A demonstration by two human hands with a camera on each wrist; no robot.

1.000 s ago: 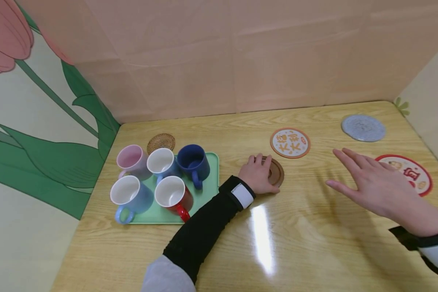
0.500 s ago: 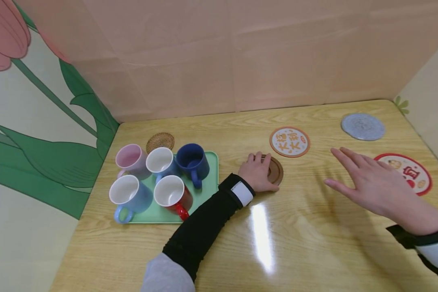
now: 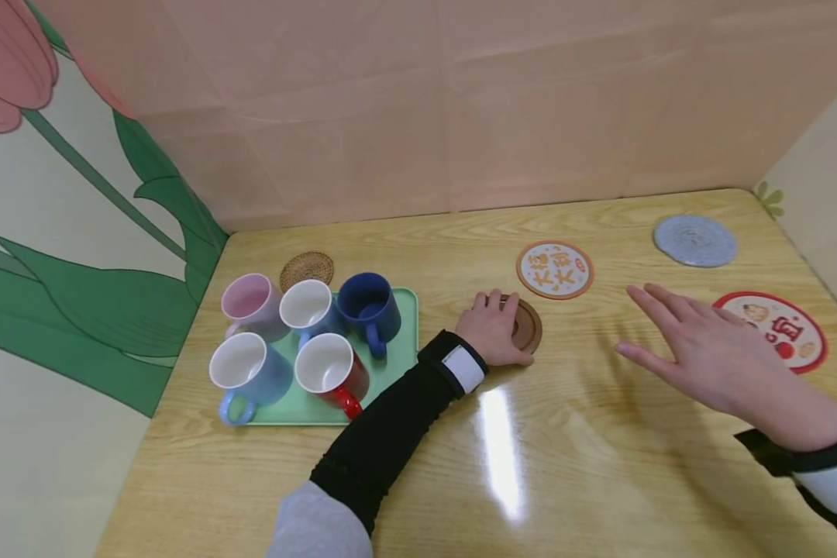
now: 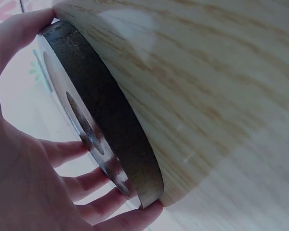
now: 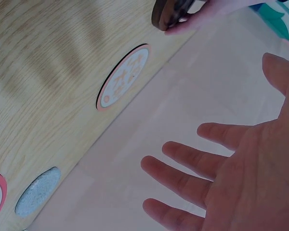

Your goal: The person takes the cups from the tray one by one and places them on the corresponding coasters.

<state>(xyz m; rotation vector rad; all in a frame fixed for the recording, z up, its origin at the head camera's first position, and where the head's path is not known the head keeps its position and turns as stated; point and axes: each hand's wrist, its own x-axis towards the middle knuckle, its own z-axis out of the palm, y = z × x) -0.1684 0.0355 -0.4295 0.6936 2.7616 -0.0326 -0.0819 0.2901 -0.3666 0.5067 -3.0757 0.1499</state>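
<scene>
My left hand [image 3: 487, 333] spans a round brown coaster [image 3: 528, 329] on the wooden table, just right of the green tray. In the left wrist view, the thumb meets one edge of the thick coaster [image 4: 103, 106] and the little finger the opposite edge. The other fingers lie on its grooved top. My right hand [image 3: 728, 356] hovers over the table at the right, fingers spread and holding nothing. It partly covers a red-rimmed coaster [image 3: 802, 337]. In the right wrist view, the right palm and separated fingers [image 5: 176, 180] show.
The green tray [image 3: 408, 364] at the left carries several mugs, including a red mug [image 3: 352, 380] and a dark blue mug [image 3: 384, 310]. Behind them lies a woven coaster [image 3: 307, 268]. An orange-rimmed coaster [image 3: 555, 270] and a grey-blue coaster [image 3: 695, 240] lie further back.
My right hand has drifted slightly left. The left hand stays on the brown coaster, and the mugs and other coasters have not moved.
</scene>
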